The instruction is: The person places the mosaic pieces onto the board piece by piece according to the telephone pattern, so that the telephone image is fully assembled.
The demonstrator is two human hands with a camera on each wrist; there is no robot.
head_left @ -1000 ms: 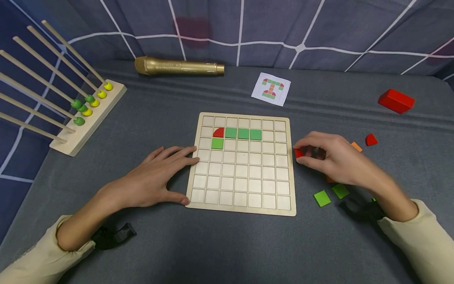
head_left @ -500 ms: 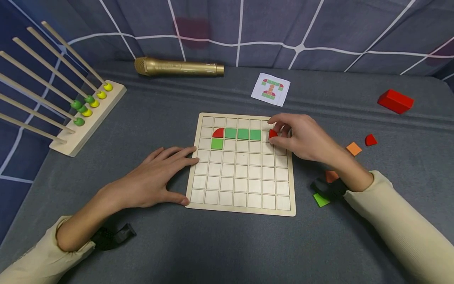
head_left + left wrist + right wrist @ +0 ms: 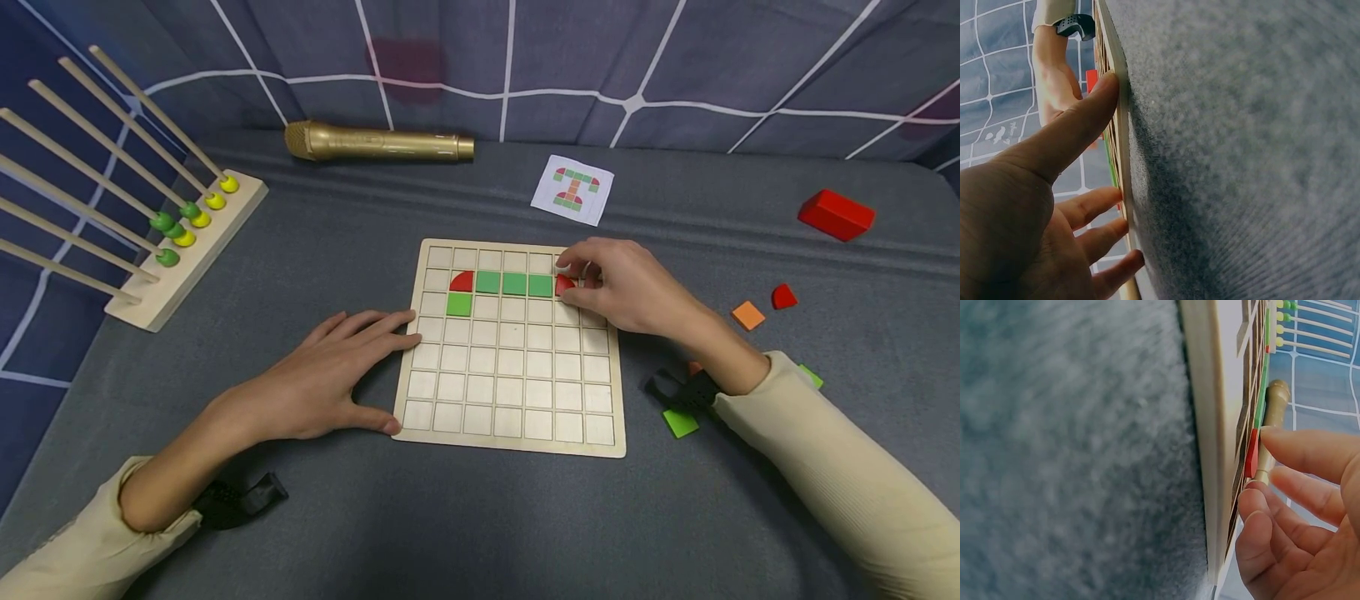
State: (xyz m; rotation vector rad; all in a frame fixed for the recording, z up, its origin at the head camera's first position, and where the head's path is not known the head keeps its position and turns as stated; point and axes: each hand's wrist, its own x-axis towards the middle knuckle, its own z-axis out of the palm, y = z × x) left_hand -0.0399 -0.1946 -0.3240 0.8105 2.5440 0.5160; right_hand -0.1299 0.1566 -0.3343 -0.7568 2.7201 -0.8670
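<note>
A square wooden grid board (image 3: 512, 363) lies flat on the grey table. My left hand (image 3: 322, 385) rests with straight fingers and thumb against its left edge. On the right side of the second row, my right hand (image 3: 630, 287) pinches a red quarter-circle tile (image 3: 563, 286) at a cell beside the green row; fingers partly cover it. In the right wrist view, this red tile (image 3: 1252, 453) sits against the board between thumb and fingers. Several green tiles (image 3: 513, 283), another red quarter-circle tile (image 3: 462, 281) and a light green tile (image 3: 459, 304) lie in cells.
Right of the board lie an orange tile (image 3: 747, 316), a loose red piece (image 3: 784, 296) and a green tile (image 3: 680, 423), with others partly under my right arm. Behind are a pattern card (image 3: 573, 190), a red block (image 3: 836, 215), a gold microphone (image 3: 378, 143) and a bead rack (image 3: 187, 258).
My right hand has carried the red quarter-circle tile from beside the board leftward onto it, up against the last green tile. My left hand has stayed at the board's edge.
</note>
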